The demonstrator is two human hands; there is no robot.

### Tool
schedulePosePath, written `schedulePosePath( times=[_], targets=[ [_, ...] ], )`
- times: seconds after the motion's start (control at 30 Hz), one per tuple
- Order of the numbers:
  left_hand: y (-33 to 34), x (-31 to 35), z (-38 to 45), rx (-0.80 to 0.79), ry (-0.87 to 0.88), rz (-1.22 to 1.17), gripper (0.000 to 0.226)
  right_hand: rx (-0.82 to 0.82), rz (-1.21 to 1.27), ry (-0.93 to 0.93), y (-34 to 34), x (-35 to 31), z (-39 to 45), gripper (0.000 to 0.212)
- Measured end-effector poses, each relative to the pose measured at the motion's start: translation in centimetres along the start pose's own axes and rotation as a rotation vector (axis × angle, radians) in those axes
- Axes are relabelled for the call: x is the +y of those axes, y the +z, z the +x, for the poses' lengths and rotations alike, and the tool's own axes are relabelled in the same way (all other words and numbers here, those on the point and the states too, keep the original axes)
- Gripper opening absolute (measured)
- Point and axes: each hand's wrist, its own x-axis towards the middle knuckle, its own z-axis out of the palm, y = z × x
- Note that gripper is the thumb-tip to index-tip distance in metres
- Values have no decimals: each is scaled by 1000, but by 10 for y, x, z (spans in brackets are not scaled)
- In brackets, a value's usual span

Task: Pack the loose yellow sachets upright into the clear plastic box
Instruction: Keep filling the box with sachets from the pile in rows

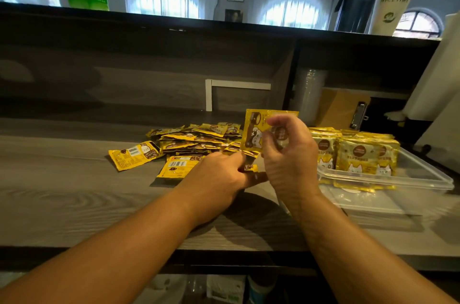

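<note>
A heap of loose yellow sachets [196,140] lies on the grey wooden counter, with two flat ones [135,154] nearest the left. My right hand [286,154] holds one yellow sachet [254,133] upright in the air between the heap and the clear plastic box [410,174]. My left hand [221,174] lies low at the heap's near edge and pinches a small sachet [250,168] on the counter. Several sachets [358,154] stand upright in the box's left part; its right part holds nothing.
The box sits on its lid [373,201] at the right of the counter [74,191]. Behind it are a clipboard [343,109] and a stack of clear cups [311,94]. A raised shelf wall [149,75] closes the back.
</note>
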Motion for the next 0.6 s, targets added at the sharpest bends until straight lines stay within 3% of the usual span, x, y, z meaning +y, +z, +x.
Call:
schedulePosePath(
  times=[0.1, 0.23, 0.37, 0.47, 0.6],
  targets=[
    [-2, 2, 0, -28, -25, -32, 31, 32, -45, -22, -3, -3, 1, 34],
    [-4, 1, -3, -45, -68, -112, 42, 28, -54, -85, -11, -9, 7, 26],
    [-7, 5, 1, -80, -162, -50, 39, -89, -75, -125, -37, -14, 14, 24],
    [-14, 17, 5, 30, -243, -134, 32, -190, -91, -70, -64, -11, 22, 37],
    [-26, 26, 25, 320, -354, -243, 35, -231, -59, 16, -106, 2, 31, 70]
  ],
)
